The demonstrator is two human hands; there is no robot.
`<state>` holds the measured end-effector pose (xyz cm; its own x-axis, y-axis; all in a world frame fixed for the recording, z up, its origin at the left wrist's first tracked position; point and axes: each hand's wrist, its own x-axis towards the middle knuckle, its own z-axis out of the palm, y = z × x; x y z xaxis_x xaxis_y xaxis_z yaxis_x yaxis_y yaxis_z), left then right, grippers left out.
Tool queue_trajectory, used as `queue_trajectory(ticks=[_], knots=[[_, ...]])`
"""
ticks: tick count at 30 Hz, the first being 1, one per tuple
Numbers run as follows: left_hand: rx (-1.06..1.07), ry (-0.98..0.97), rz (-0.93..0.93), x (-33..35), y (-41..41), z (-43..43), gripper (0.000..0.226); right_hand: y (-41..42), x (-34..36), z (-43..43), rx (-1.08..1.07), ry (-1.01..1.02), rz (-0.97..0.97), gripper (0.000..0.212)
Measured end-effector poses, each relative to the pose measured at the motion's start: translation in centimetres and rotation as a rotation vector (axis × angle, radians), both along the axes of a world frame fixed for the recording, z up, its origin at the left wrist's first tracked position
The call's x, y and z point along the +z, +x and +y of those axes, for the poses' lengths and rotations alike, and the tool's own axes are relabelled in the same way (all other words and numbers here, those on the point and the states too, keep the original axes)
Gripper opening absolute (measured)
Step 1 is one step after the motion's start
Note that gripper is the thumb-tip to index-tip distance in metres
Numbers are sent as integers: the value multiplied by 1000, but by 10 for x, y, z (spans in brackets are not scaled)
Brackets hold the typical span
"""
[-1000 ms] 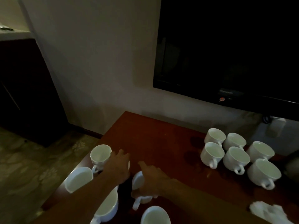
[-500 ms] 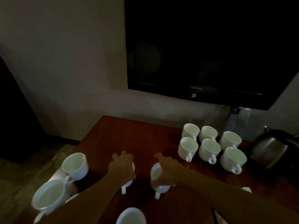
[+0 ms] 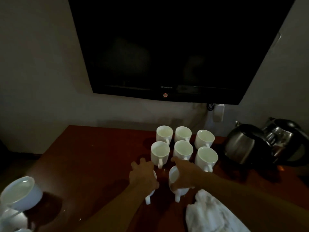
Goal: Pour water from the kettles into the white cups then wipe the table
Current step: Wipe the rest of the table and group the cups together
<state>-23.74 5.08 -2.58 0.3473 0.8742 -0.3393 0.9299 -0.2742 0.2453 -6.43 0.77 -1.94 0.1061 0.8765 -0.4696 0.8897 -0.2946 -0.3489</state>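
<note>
Both arms outstretched — left hand (image 3: 143,177), right hand (image 3: 184,174) gripping cups (image 3: 173,178).

Head view, downward over table (image 3: 93,148)

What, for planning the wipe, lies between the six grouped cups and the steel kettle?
Only a narrow bare strip of table, shown in the head view, separates the cups from the steel kettle.

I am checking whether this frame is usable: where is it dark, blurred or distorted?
Head view: dim everywhere, only the six grouped cups and cloth stand out; head view: the cup at the lower left edge looks smeared and stretched; head view: the television edges slant, a wide-angle effect.
</note>
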Motion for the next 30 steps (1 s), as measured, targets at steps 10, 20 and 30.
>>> queue_trajectory(ticks=[10,20,30], knots=[[58,31,16,-6,46,1,72,27,-15,9,91,12,21,110],[10,38,21,-8,42,2,76,28,-4,14,154,-39,10,113],[120,-13,-8,24,-3,21,89,3,40,41,246,189,-106,96]])
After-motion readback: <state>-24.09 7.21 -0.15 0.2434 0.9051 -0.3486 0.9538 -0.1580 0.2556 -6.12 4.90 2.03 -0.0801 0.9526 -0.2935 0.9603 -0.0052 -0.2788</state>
